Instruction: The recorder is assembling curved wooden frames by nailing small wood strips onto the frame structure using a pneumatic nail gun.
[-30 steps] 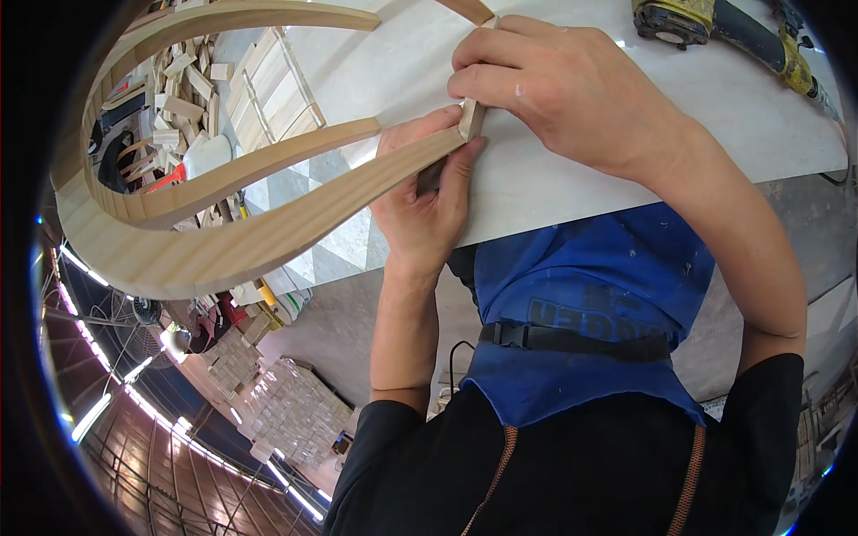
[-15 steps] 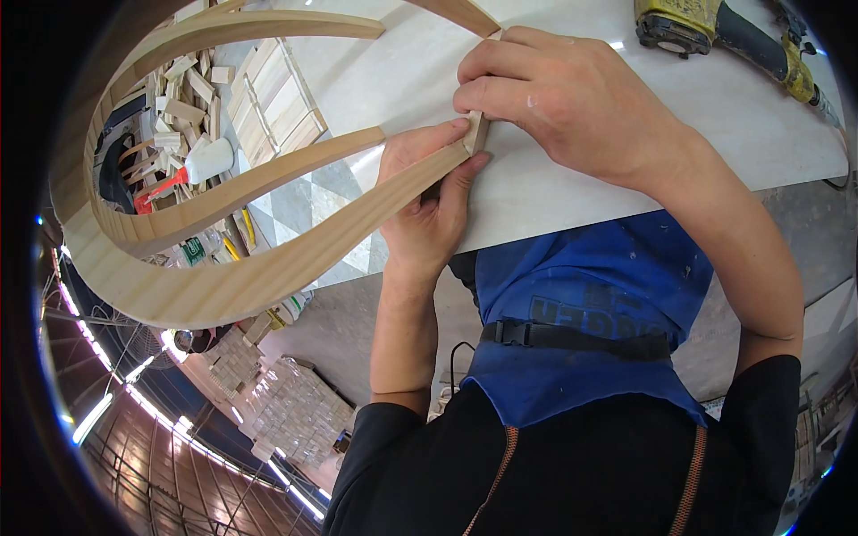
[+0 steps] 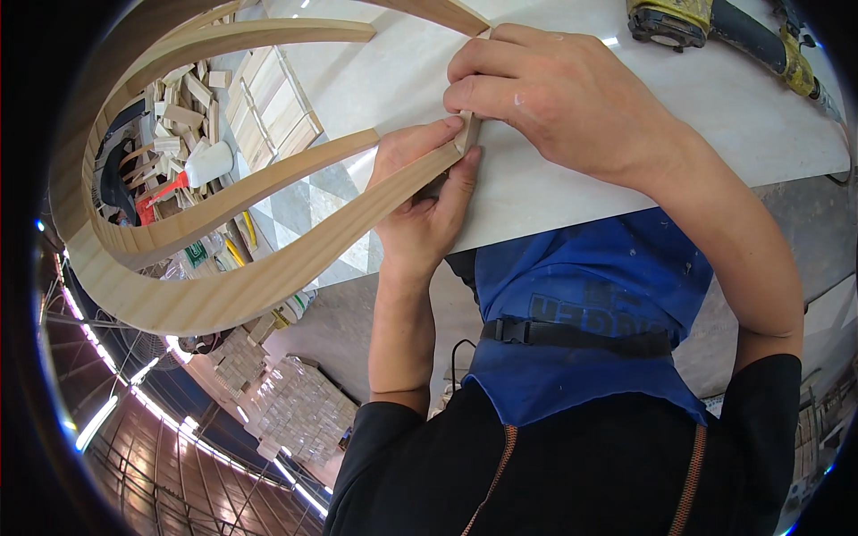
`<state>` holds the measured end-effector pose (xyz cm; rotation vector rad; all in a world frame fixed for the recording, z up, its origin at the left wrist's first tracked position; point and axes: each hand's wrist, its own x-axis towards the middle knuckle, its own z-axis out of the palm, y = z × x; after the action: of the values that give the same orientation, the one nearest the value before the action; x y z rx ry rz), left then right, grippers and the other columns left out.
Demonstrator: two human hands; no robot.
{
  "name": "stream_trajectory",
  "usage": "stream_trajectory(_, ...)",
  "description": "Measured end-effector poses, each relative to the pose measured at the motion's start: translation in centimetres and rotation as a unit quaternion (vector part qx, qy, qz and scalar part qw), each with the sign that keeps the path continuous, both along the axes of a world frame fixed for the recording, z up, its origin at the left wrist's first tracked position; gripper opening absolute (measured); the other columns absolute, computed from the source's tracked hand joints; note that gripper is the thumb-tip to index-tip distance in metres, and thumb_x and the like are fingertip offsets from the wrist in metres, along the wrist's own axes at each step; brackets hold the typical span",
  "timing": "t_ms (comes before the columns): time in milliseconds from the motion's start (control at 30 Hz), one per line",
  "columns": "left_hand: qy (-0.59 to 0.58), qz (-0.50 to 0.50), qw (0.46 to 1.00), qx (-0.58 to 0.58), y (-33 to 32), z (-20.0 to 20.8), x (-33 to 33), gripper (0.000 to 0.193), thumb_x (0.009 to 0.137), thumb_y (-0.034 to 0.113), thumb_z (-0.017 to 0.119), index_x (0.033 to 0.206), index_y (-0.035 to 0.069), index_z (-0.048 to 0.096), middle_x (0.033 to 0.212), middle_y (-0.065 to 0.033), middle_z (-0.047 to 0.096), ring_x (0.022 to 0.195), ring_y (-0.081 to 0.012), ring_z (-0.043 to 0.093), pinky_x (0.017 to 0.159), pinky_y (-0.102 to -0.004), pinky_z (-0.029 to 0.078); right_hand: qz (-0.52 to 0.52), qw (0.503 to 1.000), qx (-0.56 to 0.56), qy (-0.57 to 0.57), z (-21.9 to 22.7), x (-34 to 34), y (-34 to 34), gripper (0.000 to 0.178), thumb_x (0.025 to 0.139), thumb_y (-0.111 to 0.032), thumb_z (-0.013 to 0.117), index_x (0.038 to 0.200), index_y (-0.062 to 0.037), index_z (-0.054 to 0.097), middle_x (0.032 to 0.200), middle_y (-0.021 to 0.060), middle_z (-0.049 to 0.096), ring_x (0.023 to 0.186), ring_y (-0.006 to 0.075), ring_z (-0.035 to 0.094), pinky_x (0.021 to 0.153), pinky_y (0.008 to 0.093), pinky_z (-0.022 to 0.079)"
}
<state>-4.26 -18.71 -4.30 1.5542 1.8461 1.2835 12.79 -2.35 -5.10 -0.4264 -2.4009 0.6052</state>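
Note:
A curved frame of pale wood [image 3: 268, 272] with several long bowed legs stands over the left of the work table. My left hand [image 3: 418, 183] is wrapped round the end of the nearest leg, thumb and fingers on either side of it. At that end a short wooden strip [image 3: 466, 132] runs away from the leg. My right hand [image 3: 545, 98] pinches this strip from above, fingertips curled over it; its far part is hidden under the fingers. The far leg's tip [image 3: 465, 16] reaches just beyond my right knuckles.
A yellow-and-black pneumatic tool [image 3: 670, 22] with a hose lies at the far right of the pale table [image 3: 554, 192]. Left, under the frame, are a white glue bottle with red nozzle [image 3: 207, 163], a pile of wood offcuts [image 3: 183, 116] and flat wooden panels [image 3: 273, 107].
The frame and both hands have shifted slightly left in the picture, as has the pneumatic tool. Both hands keep their hold.

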Motion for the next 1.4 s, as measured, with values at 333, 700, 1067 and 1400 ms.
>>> stream_trajectory(333,0.034,-0.010,0.999,-0.015,0.1,-0.1,-0.2,0.041,0.089,-0.005,0.088,0.128,0.004,0.080,0.116,-0.0089,0.078,0.097,-0.0199,0.069,0.082,-0.0309,0.058,0.083,0.994,-0.047,0.049,0.7,0.2,1.5,0.011,0.097,-0.006,0.068,0.107,-0.0082,0.072,0.117,0.0085,0.072,0.101,0.0251,0.070,0.088,0.0338,0.061)
stream_trajectory(700,0.077,-0.022,0.997,0.001,0.9,-0.3,-0.1,0.041,0.088,-0.005,0.089,0.127,0.005,0.081,0.115,-0.0086,0.078,0.096,-0.0197,0.069,0.081,-0.0309,0.057,0.081,0.995,-0.035,0.052,0.1,0.3,1.7,0.010,0.098,-0.008,0.068,0.106,-0.0083,0.073,0.116,0.0080,0.072,0.102,0.0246,0.070,0.090,0.0348,0.060)
stream_trajectory(1067,0.056,-0.034,0.998,-0.019,0.9,-0.5,-0.6,0.042,0.087,-0.004,0.090,0.128,0.005,0.082,0.115,-0.0086,0.078,0.093,-0.0203,0.069,0.082,-0.0313,0.057,0.098,0.992,-0.073,0.033,0.1,0.6,2.2,0.009,0.099,-0.009,0.067,0.105,-0.0081,0.073,0.115,0.0079,0.072,0.100,0.0241,0.069,0.089,0.0345,0.060)
stream_trajectory(1400,0.063,-0.045,0.997,-0.004,1.4,-0.7,-0.1,0.041,0.088,-0.003,0.090,0.127,0.005,0.081,0.116,-0.0091,0.079,0.097,-0.0208,0.070,0.085,-0.0313,0.058,0.086,0.995,-0.043,0.004,0.8,1.4,2.3,0.008,0.099,-0.008,0.067,0.105,-0.0079,0.073,0.114,0.0080,0.071,0.099,0.0245,0.069,0.089,0.0346,0.060)
